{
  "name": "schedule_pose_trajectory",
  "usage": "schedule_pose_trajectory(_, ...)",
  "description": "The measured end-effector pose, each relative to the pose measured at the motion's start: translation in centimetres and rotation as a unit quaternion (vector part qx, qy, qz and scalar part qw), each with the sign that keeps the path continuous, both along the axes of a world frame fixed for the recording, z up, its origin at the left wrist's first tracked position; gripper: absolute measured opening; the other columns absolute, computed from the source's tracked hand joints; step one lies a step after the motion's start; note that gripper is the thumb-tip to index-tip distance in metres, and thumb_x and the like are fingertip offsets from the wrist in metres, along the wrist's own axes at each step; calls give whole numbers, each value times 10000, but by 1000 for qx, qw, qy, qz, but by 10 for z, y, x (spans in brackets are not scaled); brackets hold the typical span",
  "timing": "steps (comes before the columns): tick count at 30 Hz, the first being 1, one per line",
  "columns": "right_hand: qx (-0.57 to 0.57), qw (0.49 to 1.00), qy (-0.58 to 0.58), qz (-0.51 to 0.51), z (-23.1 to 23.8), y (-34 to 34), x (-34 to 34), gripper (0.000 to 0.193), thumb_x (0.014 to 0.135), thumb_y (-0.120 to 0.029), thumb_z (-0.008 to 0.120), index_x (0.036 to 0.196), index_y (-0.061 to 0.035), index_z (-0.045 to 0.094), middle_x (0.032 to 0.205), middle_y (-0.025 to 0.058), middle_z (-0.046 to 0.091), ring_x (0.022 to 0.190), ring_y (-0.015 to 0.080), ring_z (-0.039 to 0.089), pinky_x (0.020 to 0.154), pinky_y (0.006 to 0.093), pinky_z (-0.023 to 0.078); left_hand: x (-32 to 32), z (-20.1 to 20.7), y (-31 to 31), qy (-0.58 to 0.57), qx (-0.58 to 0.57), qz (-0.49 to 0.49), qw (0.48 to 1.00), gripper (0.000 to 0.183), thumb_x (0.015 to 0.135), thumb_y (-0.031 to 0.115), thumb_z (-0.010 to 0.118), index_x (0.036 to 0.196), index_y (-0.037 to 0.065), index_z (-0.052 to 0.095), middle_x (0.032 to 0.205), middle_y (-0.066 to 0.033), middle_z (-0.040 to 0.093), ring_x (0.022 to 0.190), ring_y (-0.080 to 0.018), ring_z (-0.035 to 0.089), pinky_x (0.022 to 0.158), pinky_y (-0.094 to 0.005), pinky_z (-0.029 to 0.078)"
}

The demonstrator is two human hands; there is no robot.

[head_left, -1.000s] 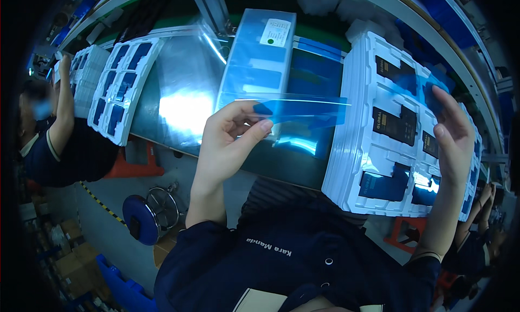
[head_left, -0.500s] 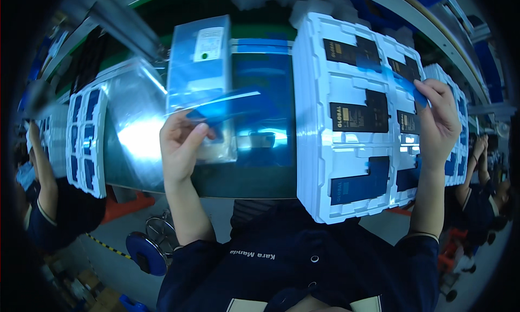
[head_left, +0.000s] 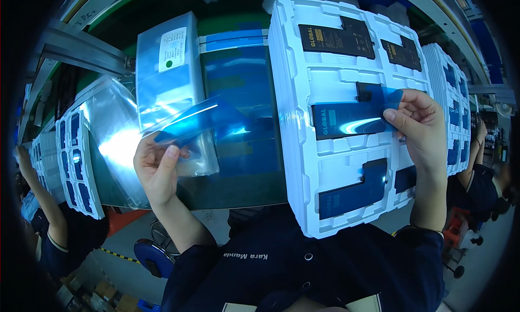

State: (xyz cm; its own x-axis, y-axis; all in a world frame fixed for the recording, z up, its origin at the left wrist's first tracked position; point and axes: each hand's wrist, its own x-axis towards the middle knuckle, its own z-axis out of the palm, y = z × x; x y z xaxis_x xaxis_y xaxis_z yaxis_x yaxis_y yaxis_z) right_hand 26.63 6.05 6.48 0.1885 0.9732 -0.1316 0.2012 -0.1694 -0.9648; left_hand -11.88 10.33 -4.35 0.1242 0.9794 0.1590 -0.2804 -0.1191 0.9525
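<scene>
My left hand [head_left: 157,168] pinches one end of some clear blue film [head_left: 203,122], which sticks out to the right over a bagged pack. Between the thumb and fingers of my right hand [head_left: 420,125] is the end of another blue film strip [head_left: 391,99]. This strip reaches over a black flat battery [head_left: 324,122] in the middle left pocket of a white plastic tray [head_left: 338,76]. Whether the film touches the battery, I cannot tell. More batteries lie in the same tray, one in the upper left pocket [head_left: 338,40] and one in the lower left [head_left: 352,192].
The tray tops a tall stack. Left of it, blue film sheets [head_left: 238,79] lie on the green table, beside the clear-bagged pack [head_left: 168,90] with a white label. Further trays [head_left: 78,160] stand far left, others [head_left: 452,106] far right. Co-workers sit at both sides.
My right hand has moved left and nearer, carrying its film strip from the tray's upper right to the middle left battery. My left hand still holds its film. The whole view has shifted.
</scene>
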Motion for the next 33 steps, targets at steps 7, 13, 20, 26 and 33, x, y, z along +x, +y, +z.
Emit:
schedule_pose_trajectory(7, -2, 1000, -11, 4, 0, 1, 1, 204, 752, 23, 716, 947, 35, 658, 773, 54, 684, 546, 9, 531, 462, 131, 380, -3, -2, 1, 5, 11, -17, 1000, 340, 865, 35, 599, 1192, -10, 516, 984, -86, 602, 772, -181, 544, 673, -316, 445)
schedule_pose_trajectory(13, 0, 1000, -3, 7, 0, 2, 1, 201, 749, 20, 719, 943, 34, 664, 755, 53, 680, 529, 9, 519, 457, 131, 371, -5, -5, 2, 6, 17, -22, 1000, 387, 870, 30, 591, 1241, -9, 490, 1009, -90, 600, 777, -178, 537, 678, -321, 442)
schedule_pose_trajectory(20, 1, 1000, -6, 14, -1, 2, 2, 198, 754, 11, 719, 942, 36, 661, 745, 48, 675, 523, 7, 509, 455, 130, 368, -6, -6, 1, 13, 22, -19, 999, 406, 872, 25, 588, 1262, -10, 481, 1025, -99, 607, 780, -178, 538, 679, -326, 441)
schedule_pose_trajectory(26, 5, 999, -28, 15, -1, 1, 0, 204, 760, -2, 721, 949, 39, 658, 737, 40, 669, 520, 5, 507, 451, 128, 365, -6, -7, 1, 13, 16, -15, 1000, 412, 870, 24, 590, 1265, -12, 479, 1023, -100, 609, 779, -182, 540, 682, -328, 448)
schedule_pose_trajectory(33, 3, 999, -37, 18, 0, 1, -1, 204, 763, -3, 719, 954, 38, 659, 744, 38, 669, 537, 4, 523, 464, 129, 372, -7, -7, 1, 8, 21, -18, 1000, 401, 872, 15, 577, 1260, -11, 480, 1024, -108, 611, 772, -186, 536, 689, -332, 445)
